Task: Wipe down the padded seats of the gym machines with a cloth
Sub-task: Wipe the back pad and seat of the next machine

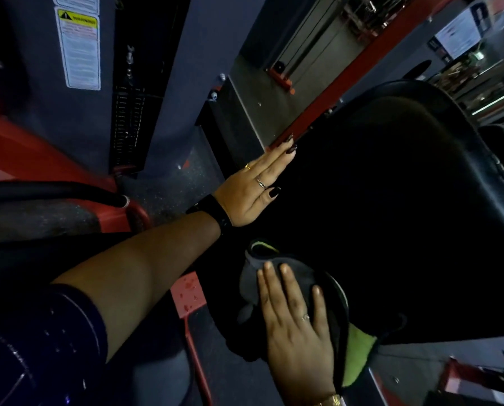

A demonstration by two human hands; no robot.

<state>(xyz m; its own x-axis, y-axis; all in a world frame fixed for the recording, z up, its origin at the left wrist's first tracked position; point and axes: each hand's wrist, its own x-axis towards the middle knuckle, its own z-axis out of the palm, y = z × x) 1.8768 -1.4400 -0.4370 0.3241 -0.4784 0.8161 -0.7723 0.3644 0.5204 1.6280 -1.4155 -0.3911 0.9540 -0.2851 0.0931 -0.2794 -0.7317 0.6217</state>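
Observation:
A black padded seat (391, 230) of a gym machine fills the right half of the view. My left hand (256, 186) lies flat with straight fingers against the pad's left edge. My right hand (297, 323) presses flat on a dark grey cloth (250, 279) with a lime-green underside (359, 356), on the near lower part of the padding. The fingers are spread and straight over the cloth.
A red frame bar (347, 74) runs diagonally behind the seat. To the left stands a grey weight-stack housing (39, 83) with a warning label (79, 48). A black padded handle (54, 191) on red framing juts out at left. A red floor bracket (187, 294) lies below.

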